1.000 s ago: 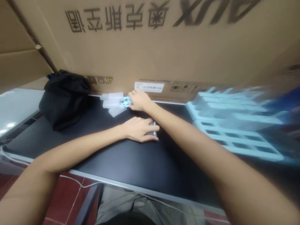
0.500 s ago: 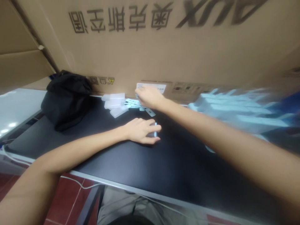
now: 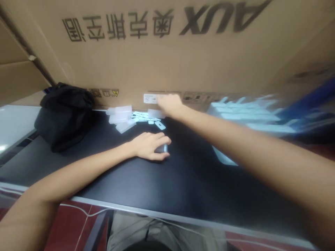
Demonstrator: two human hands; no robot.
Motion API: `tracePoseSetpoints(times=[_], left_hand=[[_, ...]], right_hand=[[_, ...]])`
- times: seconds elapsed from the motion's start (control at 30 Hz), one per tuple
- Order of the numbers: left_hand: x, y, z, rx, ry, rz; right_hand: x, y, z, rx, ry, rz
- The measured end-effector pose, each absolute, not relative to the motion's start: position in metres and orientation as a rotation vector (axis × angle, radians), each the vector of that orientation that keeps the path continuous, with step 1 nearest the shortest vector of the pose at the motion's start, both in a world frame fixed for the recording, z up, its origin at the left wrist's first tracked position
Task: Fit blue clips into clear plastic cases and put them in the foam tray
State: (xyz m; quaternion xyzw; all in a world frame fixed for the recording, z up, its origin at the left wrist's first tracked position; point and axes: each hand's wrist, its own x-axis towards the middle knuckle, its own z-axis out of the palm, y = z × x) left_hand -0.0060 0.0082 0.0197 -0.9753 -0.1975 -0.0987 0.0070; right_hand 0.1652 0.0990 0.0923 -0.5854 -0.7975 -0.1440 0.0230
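My left hand rests on the black tabletop, its fingers and thumb closed around a small pale-blue, box-like plastic piece. Most of that piece is hidden under the hand. Farther back, my right hand is blurred, with its fingers bent down by a translucent plastic sleeve; whether they touch it I cannot tell. Left of this lie several flat light-blue pieces, one with a slot, and several more frosted sleeves.
A large printed cardboard box stands upright along the table's back. At the left sits a black cloth bag. Pale-blue plastic parts are stacked at the right, blurred and partly behind my right forearm. A white cable hangs below the front edge.
My right hand has shifted right, away from the pile, and a translucent sleeve now shows beside it. My left hand keeps its hold. The whole view has swung slightly right.
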Motion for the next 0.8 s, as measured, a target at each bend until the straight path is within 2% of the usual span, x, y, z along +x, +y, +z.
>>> tracePoseSetpoints(times=[0.17, 0.3, 0.4, 0.6, 0.8], left_hand=[[-0.005, 0.008, 0.018, -3.025, -0.556, -0.318], [-0.006, 0.010, 0.016, -3.054, -0.499, -0.389], [-0.005, 0.011, 0.015, -3.046, -0.494, -0.475], [-0.007, 0.014, 0.009, -3.076, -0.278, -0.724], [-0.009, 0.018, 0.005, -3.129, -0.200, -0.815]], right_hand=[[0.168, 0.100, 0.082, -1.773, -2.483, -0.467], [0.153, 0.087, 0.080, -1.468, -2.763, -0.422], [0.137, 0.084, 0.082, -1.342, -2.927, -0.432], [0.120, 0.086, 0.084, -1.195, -2.917, -0.543], [0.116, 0.085, 0.066, -1.294, -2.959, -0.453]])
